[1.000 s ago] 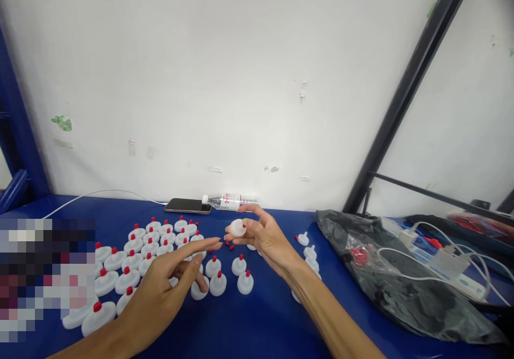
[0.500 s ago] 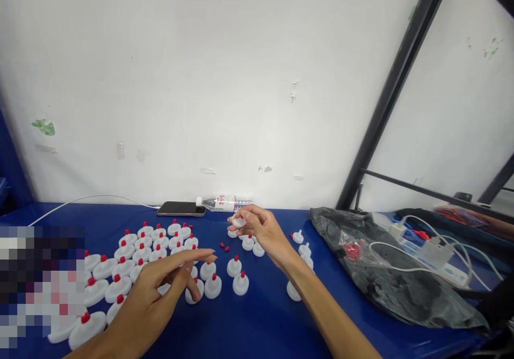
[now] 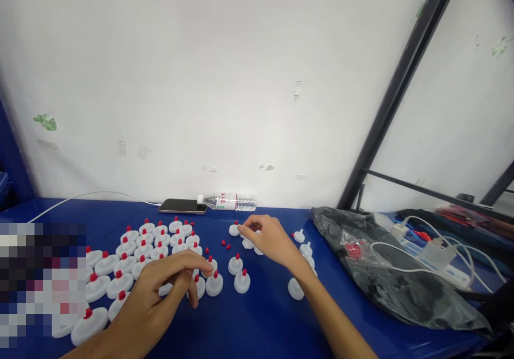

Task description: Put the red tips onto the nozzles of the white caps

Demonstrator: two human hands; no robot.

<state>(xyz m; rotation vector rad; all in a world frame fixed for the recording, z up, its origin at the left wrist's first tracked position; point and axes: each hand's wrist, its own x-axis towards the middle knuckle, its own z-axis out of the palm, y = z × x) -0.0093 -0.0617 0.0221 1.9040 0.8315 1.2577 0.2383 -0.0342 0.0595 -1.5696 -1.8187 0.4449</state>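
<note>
My left hand [image 3: 164, 289] hovers over the right edge of a large group of white dome-shaped nozzle caps [image 3: 125, 263] with red tips. Its fingers are loosely bent and apart, with nothing between them; a cap [image 3: 214, 284] stands just right of its fingertips. My right hand [image 3: 268, 241] reaches into a smaller cluster of caps, thumb and forefinger pinched close beside a red-tipped cap [image 3: 234, 230]. What sits in the pinch is hidden. Part of another white cap [image 3: 248, 243] shows beneath this hand. Small loose red tips [image 3: 224, 243] lie between both hands.
A phone [image 3: 182, 205] on a cable and a lying water bottle [image 3: 227, 202] rest by the wall. White nozzle caps without red tips [image 3: 305, 250] stand right of my right forearm. A dark plastic bag [image 3: 361, 279], a bag of red pieces [image 3: 353, 250] and a power strip [image 3: 441, 262] occupy the right.
My right hand has come down from holding a white cap in the air to the cluster, its palm turned downward. My left forefinger has curled lower.
</note>
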